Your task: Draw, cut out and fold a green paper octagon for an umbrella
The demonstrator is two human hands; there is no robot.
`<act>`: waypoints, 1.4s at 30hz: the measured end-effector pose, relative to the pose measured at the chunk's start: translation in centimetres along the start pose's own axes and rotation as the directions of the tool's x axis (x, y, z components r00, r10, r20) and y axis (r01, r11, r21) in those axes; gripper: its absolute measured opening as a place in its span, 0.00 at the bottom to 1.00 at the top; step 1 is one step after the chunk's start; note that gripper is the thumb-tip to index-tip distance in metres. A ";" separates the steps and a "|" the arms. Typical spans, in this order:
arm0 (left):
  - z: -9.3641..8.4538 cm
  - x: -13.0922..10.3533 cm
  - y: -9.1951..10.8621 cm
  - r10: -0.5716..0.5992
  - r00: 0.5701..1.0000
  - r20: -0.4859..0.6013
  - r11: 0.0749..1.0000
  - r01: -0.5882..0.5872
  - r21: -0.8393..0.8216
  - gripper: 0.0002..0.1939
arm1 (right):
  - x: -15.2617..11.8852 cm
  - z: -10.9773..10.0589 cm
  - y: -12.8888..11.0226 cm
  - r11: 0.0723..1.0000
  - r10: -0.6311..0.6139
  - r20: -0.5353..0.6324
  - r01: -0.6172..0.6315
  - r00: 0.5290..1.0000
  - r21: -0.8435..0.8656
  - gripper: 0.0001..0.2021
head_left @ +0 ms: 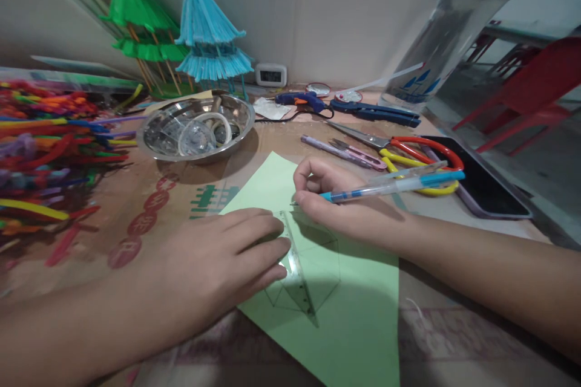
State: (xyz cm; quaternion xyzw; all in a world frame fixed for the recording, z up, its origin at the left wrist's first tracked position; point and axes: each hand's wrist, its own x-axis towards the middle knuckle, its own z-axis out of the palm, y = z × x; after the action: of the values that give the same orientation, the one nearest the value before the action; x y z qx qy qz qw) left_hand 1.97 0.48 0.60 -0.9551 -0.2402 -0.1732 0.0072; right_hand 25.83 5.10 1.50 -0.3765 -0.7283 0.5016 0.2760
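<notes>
A light green sheet of paper (363, 314) lies on the table, with thin drawn lines forming an angular figure. My left hand (240, 248) presses a clear ruler (303, 287) down on the paper, its fingers together over the ruler's left edge. A clear pen with blue parts (363, 191) is pinched in my right hand (333, 193). The pen's tip is near the ruler's far end and partly hidden by my fingers. My right hand rests on the sheet's upper right part.
Colourful pipe cleaners (49, 157) pile up at left beside a metal bowl (245, 121). Two tiered models, green (136, 12) and blue (209, 24), stand behind. Scissors (385, 139), thread snips (363, 154), a glue gun (304, 100), a phone (481, 187) and a water bottle (436, 42) sit rightward.
</notes>
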 end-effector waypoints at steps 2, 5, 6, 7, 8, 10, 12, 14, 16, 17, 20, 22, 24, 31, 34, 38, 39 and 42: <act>0.1 0.0 0.0 0.000 1.000 -0.004 1.000 0.000 -0.009 0.19 | 0.0 0.0 0.0 1.000 -0.001 0.002 0.001 1.000 0.000 0.05; 0.1 0.1 0.0 0.000 1.000 -0.003 1.000 0.000 -0.014 0.19 | 0.0 0.0 0.0 1.000 0.005 0.000 -0.005 1.000 -0.006 0.05; 0.1 0.1 0.0 -0.002 1.000 0.001 1.000 0.002 -0.013 0.19 | 0.0 0.0 0.0 1.000 0.005 -0.001 -0.005 1.000 -0.009 0.05; 0.0 0.1 0.1 -0.003 1.000 0.002 1.000 0.003 -0.011 0.19 | 0.0 0.0 0.0 1.000 0.004 -0.002 -0.004 1.000 -0.012 0.05; -0.1 0.1 0.1 -0.005 1.000 0.002 1.000 0.005 -0.008 0.20 | 0.0 0.0 0.0 1.000 0.002 -0.006 -0.002 1.000 -0.014 0.05; -0.2 0.1 0.1 -0.008 1.000 0.005 1.000 0.008 -0.004 0.20 | 0.0 0.0 0.0 1.000 -0.008 -0.021 0.007 1.000 -0.020 0.06; -0.3 0.1 0.2 -0.006 1.000 -0.001 1.000 0.006 0.001 0.20 | 0.0 0.0 0.0 1.000 -0.018 -0.037 0.017 0.999 -0.023 0.08; -0.2 0.1 0.2 -0.004 1.000 0.002 1.000 0.004 0.012 0.20 | 0.0 0.0 0.1 1.000 -0.011 -0.038 0.010 0.999 -0.016 0.11; -0.1 0.0 0.1 -0.004 1.000 0.012 1.000 0.003 0.027 0.21 | 0.0 0.0 0.1 1.000 -0.001 -0.019 0.001 1.000 -0.016 0.13; 0.0 0.0 0.1 -0.004 1.000 0.014 0.999 0.004 0.032 0.21 | 0.1 0.0 0.0 1.000 -0.004 -0.009 0.004 1.000 -0.022 0.14; 0.3 -0.2 0.0 -0.011 1.000 0.000 1.000 0.011 0.022 0.19 | 0.2 0.0 -0.2 0.999 -0.035 -0.005 0.035 0.999 -0.003 0.18; 0.4 -0.2 0.0 -0.020 1.000 -0.005 1.000 0.020 0.007 0.17 | 0.4 0.0 -0.3 0.998 -0.033 -0.041 0.036 0.999 0.059 0.19; 0.4 -0.3 -0.1 -0.020 1.000 -0.011 1.000 0.020 0.005 0.17 | 0.5 -0.1 -0.2 0.994 -0.009 -0.103 0.020 0.995 0.109 0.20; -0.2 0.0 0.1 -0.009 1.000 -0.004 1.000 0.009 0.020 0.20 | 0.5 -0.1 0.1 0.992 0.000 -0.185 0.024 0.983 0.127 0.19; -0.2 0.0 0.1 -0.003 1.000 -0.014 1.000 0.003 0.006 0.19 | 0.5 -0.1 0.0 0.991 0.020 -0.178 0.004 0.984 0.133 0.19; 0.0 0.1 0.1 0.008 1.000 -0.029 1.000 -0.009 -0.012 0.19 | 0.5 0.0 -0.1 0.989 0.028 -0.168 -0.003 0.985 0.145 0.18; 0.0 0.2 0.2 0.006 1.000 -0.018 1.000 -0.006 -0.009 0.19 | 0.5 0.0 -0.1 0.989 0.033 -0.168 -0.008 0.985 0.145 0.18; -0.1 0.4 0.2 -0.012 1.000 0.008 1.000 0.012 -0.005 0.21 | 0.5 0.0 0.0 0.989 0.033 -0.168 -0.009 0.985 0.145 0.18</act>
State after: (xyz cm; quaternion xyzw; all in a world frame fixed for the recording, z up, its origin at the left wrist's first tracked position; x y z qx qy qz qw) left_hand 2.33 0.40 0.87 -0.9543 -0.2457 -0.1701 0.0025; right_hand 25.53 5.48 1.48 -0.4047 -0.6599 0.5219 0.3583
